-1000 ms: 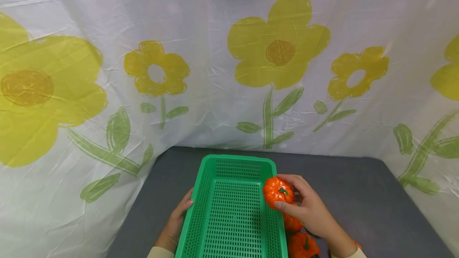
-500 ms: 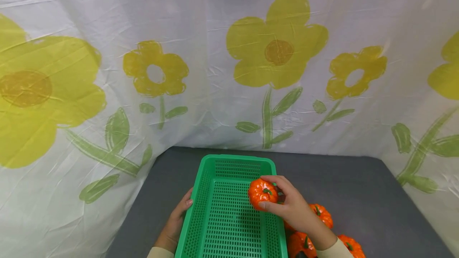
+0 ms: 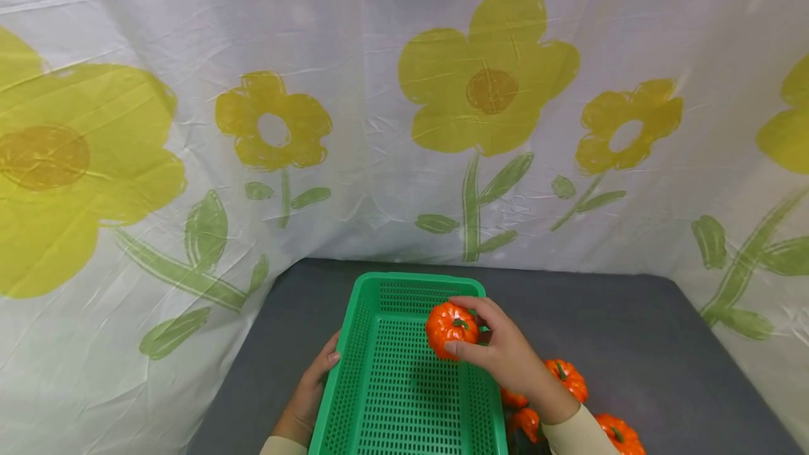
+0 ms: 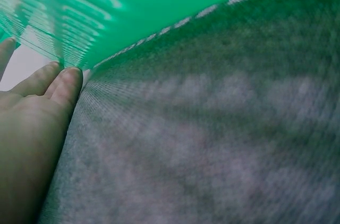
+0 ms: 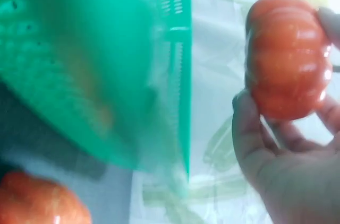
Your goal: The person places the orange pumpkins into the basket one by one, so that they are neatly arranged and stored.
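Observation:
A small orange toy pumpkin [image 3: 444, 332] with a green stem is held over the far right part of a green plastic basket [image 3: 413, 388]. My right hand [image 3: 502, 353] grips it between thumb and fingers. The right wrist view has the pumpkin [image 5: 287, 57] large, fingertips on its lower side, with the blurred basket wall [image 5: 122, 65] to its left. At the basket's left side, my left hand [image 3: 310, 388] holds on, thumb at the rim. In the left wrist view, the fingers [image 4: 66, 83] meet the outer wall low down.
Several more orange pumpkins lie right of the basket on the dark grey table [image 3: 632, 343], including one pumpkin [image 3: 567, 379] near my wrist and another pumpkin [image 3: 619, 434] nearer the front. A white curtain [image 3: 366, 195] with yellow flowers hangs behind and at both sides.
My right hand has carried the pumpkin left from the basket's right rim to over its inside, lifting it slightly. More pumpkins on the right now show. The left hand and basket stay put.

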{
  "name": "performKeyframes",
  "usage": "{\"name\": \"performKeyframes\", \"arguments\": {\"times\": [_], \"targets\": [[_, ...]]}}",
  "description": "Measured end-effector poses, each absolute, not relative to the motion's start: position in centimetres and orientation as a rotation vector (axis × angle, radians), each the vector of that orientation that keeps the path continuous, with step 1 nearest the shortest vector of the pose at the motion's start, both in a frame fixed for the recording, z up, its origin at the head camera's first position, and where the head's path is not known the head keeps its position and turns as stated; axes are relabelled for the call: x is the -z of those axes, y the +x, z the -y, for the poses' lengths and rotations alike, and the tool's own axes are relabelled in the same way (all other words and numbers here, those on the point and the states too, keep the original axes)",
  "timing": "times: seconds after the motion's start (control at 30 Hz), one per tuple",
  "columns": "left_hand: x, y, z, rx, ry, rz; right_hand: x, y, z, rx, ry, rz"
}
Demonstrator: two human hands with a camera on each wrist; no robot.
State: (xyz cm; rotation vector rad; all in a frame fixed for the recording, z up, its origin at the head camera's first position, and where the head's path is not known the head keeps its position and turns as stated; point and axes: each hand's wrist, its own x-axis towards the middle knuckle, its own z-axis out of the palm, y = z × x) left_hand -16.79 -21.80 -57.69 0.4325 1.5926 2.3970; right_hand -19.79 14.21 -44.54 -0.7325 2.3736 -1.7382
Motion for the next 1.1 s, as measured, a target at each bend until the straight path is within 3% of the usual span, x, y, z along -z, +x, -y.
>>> {"name": "performKeyframes", "arguments": {"times": [1.1], "targets": [[58.1, -17.1, 21.9, -2.372, 0.387, -1.75, 43.6, -22.3, -10.3, 1.802, -0.717, -2.281]]}}
